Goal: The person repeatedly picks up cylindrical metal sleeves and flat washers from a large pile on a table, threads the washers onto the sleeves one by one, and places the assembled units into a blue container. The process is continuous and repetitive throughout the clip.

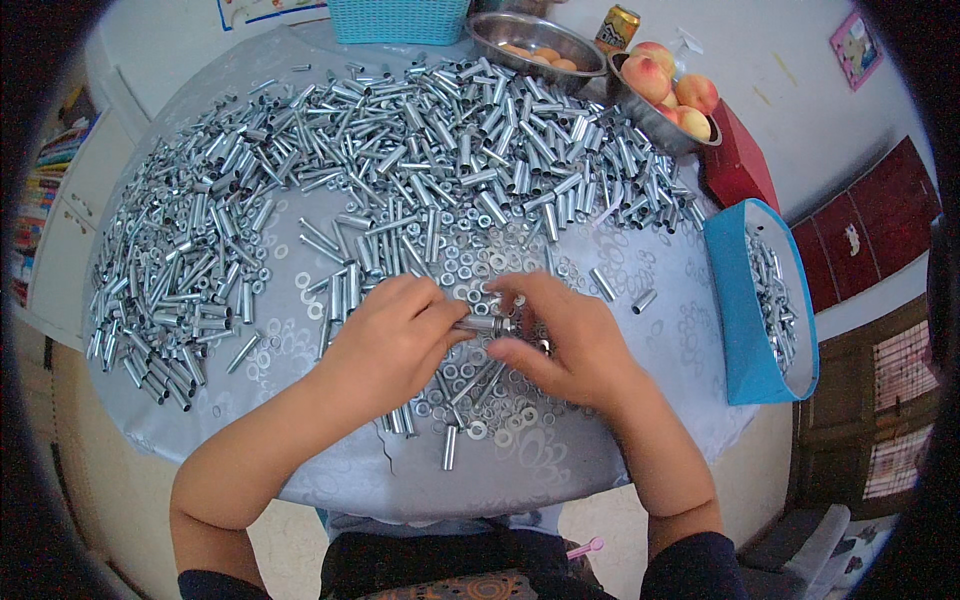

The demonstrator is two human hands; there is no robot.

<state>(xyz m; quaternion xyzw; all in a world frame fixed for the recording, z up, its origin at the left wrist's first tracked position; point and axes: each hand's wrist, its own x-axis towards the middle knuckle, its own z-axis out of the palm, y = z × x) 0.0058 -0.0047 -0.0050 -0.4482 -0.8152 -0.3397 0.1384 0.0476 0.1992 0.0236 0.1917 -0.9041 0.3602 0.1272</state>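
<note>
My left hand [393,340] is closed round a shiny metal sleeve anchor [486,323], which lies almost level and points right. Its tip seems to carry a nut or washer, too small to make out well. My right hand [568,338] is open around that tip, thumb and fingers apart, with no clear contact. Beneath and between both hands spread many loose washers [503,437] and a few bolts. A single metal sleeve [450,447] stands out near the front edge of the table. My left palm hides part of the sleeves below it.
A big heap of metal sleeves and bolts [400,130] covers the back and left of the cloth-covered table [690,330]. At right stands a blue bin [745,300] holding metal parts. Behind are an egg bowl [490,35], a peach bowl [650,120], a can [617,28] and a turquoise basket [398,20].
</note>
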